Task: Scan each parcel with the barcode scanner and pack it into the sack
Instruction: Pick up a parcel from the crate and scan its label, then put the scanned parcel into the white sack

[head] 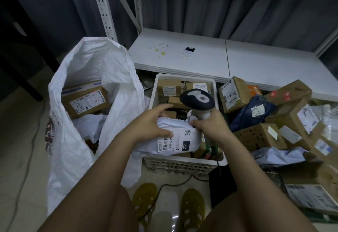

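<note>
A white soft parcel (180, 138) with a barcode label marked 231 lies over the near edge of a white plastic crate (182, 164). My left hand (151, 122) grips its left end. My right hand (210, 123) holds the white handle of the barcode scanner (197, 100), whose dark head points away from me above the crate, and its fingers also touch the parcel's right end. To the left the white sack (76, 140) stands open, with a brown box (86, 101) and white bags inside.
Small brown boxes (169, 87) fill the crate. A pile of cardboard boxes (292, 114) and a blue bag (254, 112) lies on the right. Behind is a low white shelf (256, 63) with a small card on it. The scanner cable (175, 182) runs on the floor by my yellow shoes.
</note>
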`<act>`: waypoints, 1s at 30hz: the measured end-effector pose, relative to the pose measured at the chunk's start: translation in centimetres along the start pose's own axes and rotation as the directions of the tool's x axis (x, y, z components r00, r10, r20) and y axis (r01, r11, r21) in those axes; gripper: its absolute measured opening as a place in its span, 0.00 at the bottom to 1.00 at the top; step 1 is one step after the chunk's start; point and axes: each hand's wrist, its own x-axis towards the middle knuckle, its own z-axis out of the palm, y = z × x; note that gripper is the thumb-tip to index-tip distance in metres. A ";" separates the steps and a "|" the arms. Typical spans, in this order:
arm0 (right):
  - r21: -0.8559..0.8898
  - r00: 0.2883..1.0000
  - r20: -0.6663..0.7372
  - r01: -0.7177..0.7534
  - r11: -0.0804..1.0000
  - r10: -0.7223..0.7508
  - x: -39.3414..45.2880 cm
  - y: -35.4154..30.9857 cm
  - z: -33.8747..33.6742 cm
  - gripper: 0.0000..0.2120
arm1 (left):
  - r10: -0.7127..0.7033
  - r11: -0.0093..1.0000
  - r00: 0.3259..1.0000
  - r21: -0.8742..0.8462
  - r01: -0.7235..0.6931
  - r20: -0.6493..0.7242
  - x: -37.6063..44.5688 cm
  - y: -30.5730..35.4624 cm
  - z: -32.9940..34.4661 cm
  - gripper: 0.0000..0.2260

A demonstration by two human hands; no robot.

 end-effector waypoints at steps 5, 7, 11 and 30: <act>0.260 0.987 -0.123 -0.072 0.963 0.107 0.3 -0.4 -0.7 0.12 | -0.157 0.982 0.980 -0.129 0.141 -0.122 0.1 0.0 -0.6 0.47; 0.366 0.979 -0.151 -0.073 0.928 0.137 0.3 -0.4 -1.1 0.12 | -0.300 0.935 0.952 -0.217 0.280 -0.063 -0.1 0.1 -0.6 0.44; 0.400 0.958 -0.232 -0.063 0.914 0.167 0.8 -0.1 -1.4 0.14 | -0.334 0.915 0.942 -0.226 0.334 0.040 -0.3 -0.8 -0.7 0.37; 0.063 0.998 0.063 0.015 0.998 -0.019 -0.9 -1.3 1.6 0.17 | 0.052 0.996 0.969 0.079 -0.034 -0.241 0.6 1.1 0.3 0.12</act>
